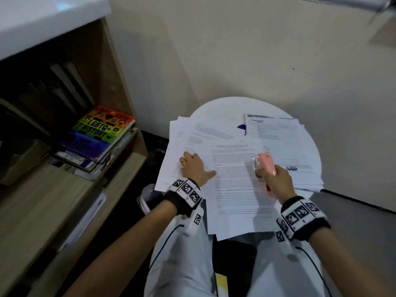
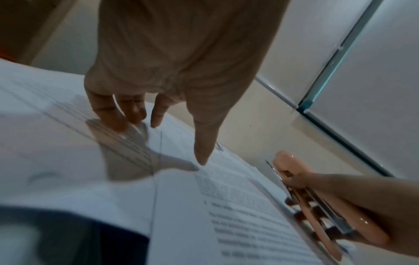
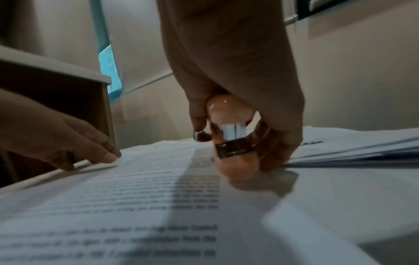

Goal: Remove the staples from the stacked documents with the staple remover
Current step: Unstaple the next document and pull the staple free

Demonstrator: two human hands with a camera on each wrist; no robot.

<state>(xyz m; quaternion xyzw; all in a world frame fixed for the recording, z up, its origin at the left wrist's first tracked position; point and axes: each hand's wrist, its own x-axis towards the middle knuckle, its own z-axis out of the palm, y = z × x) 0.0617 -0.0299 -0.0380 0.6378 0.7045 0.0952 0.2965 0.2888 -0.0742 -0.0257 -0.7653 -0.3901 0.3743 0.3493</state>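
Round white table (image 1: 216, 106), set against a pale wall: bears several loose spreads of printed documents (image 1: 235, 185), overlapping and fanned, the nearest sheet hanging past the near rim over the person's lap. A further pile of documents (image 1: 276, 133) lies at the right rear, with a dark blue patch showing between the piles. Left hand (image 1: 194, 168): fingers straight and spread, tips pressing down on the papers at the left of the central sheet, thumb stretched toward the text. Right hand (image 1: 273, 179): fingers curled round a pink staple remover (image 1: 265, 162) with metal parts, held low over the right edge of the central sheet, its front end pointing away from the person; whether it touches the paper cannot be told. Wooden shelf unit (image 1: 120, 86) at left: lower compartment holds a flat stack of books, topmost a rainbow-covered book (image 1: 96, 136); dark upright volumes lean behind it.
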